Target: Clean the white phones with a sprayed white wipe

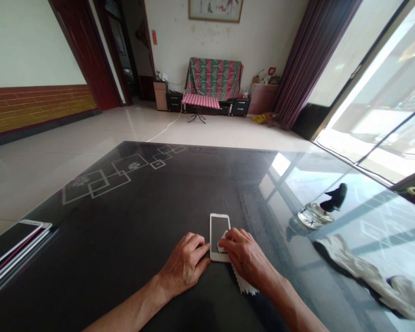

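A white smartphone (pixel 219 225) with a dark screen lies face up on the black tabletop (pixel 134 230). My left hand (pixel 186 258) has its fingers curled, and the fingertips and thumb press against the phone's left edge. A white cloth (pixel 244 281) is bunched in my right hand (pixel 245 256), whose fingers are closed on it and press it onto the lower right of the screen. The rest of the cloth, with a zigzag edge, hangs out below that hand.
Several stacked phones (pixel 14 253) lie at the table's left edge. To the right stand a clear glass jar (pixel 314 216) with a black object (pixel 335 197) at its top, and a crumpled pale cloth (pixel 363 265). Farther off is a covered bench (pixel 212 78).
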`<state>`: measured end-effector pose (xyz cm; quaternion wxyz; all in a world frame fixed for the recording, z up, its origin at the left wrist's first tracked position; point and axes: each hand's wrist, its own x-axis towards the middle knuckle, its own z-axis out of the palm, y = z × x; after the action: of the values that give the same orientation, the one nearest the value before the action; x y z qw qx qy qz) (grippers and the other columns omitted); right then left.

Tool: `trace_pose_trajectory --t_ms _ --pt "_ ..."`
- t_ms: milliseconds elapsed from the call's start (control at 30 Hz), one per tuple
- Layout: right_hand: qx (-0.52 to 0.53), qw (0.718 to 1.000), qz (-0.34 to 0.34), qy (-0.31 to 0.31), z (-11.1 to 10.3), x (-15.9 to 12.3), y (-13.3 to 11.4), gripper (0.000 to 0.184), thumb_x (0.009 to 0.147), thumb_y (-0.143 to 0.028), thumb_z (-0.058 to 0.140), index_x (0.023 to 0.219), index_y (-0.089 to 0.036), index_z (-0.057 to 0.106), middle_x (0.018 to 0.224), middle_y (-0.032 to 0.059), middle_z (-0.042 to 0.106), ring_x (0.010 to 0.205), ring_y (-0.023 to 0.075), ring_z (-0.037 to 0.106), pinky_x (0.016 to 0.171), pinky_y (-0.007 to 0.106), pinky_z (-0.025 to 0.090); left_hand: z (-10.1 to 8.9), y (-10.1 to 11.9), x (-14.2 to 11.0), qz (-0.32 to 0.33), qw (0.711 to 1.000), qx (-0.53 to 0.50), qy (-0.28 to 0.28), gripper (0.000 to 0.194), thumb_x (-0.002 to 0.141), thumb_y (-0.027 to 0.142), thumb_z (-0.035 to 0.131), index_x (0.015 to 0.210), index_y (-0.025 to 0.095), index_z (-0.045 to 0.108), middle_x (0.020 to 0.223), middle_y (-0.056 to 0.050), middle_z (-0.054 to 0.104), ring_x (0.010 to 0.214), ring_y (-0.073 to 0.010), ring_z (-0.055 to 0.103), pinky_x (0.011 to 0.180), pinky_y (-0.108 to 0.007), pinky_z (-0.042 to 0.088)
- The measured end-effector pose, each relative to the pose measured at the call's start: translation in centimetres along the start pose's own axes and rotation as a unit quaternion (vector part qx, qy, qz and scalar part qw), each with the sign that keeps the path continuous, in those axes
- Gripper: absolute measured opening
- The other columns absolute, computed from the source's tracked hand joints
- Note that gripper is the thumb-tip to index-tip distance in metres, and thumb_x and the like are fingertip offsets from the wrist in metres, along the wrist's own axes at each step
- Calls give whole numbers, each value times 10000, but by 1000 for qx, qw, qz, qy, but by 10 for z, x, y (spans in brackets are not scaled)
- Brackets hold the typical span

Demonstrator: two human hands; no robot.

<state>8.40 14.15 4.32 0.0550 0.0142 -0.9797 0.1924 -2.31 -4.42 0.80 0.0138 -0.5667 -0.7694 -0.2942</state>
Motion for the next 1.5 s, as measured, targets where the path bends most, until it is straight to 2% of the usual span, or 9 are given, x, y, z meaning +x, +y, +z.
trace_pose_trajectory --t_ms 267,533,767,1267,1500 --pt "15 1000 4 -4 1 -22 -11 264 944 -133 412 989 -272 632 944 29 550 854 176 484 796 310 373 0 -1 1 1 1000 -6 3 140 863 216 611 989 174 655 907 -50 584 865 -199 505 793 -341 483" --pt "33 999 14 3 1 -22 -10 283 949 -136 397 983 -276 640 939 32 559 848 175 490 783 310 371 2 -6 6 24 999 -24 19 128 807 262 684 894 170 663 846 -41 581 815 -195 508 730 -329 482" --pt "22 999 26 22 4 -8 2 268 950 -152 410 994 -268 647 944 34 568 838 171 496 784 310 381 3 -7 7 21 999 -33 15 136 833 256 658 935 165 660 851 -47 579 819 -193 512 729 -328 491" --pt "-30 996 47 65 4 50 44 264 951 -174 424 993 -248 673 944 34 575 823 152 537 792 285 391 2 -5 8 18 998 -47 27 142 829 275 672 927 172 677 831 -47 593 795 -191 524 703 -321 496" --pt "-35 995 56 73 4 48 39 279 955 -173 407 1000 -236 675 958 36 576 823 147 538 795 285 395 2 -4 8 25 999 -43 23 149 837 263 662 952 169 669 854 -54 596 812 -196 526 721 -335 505"
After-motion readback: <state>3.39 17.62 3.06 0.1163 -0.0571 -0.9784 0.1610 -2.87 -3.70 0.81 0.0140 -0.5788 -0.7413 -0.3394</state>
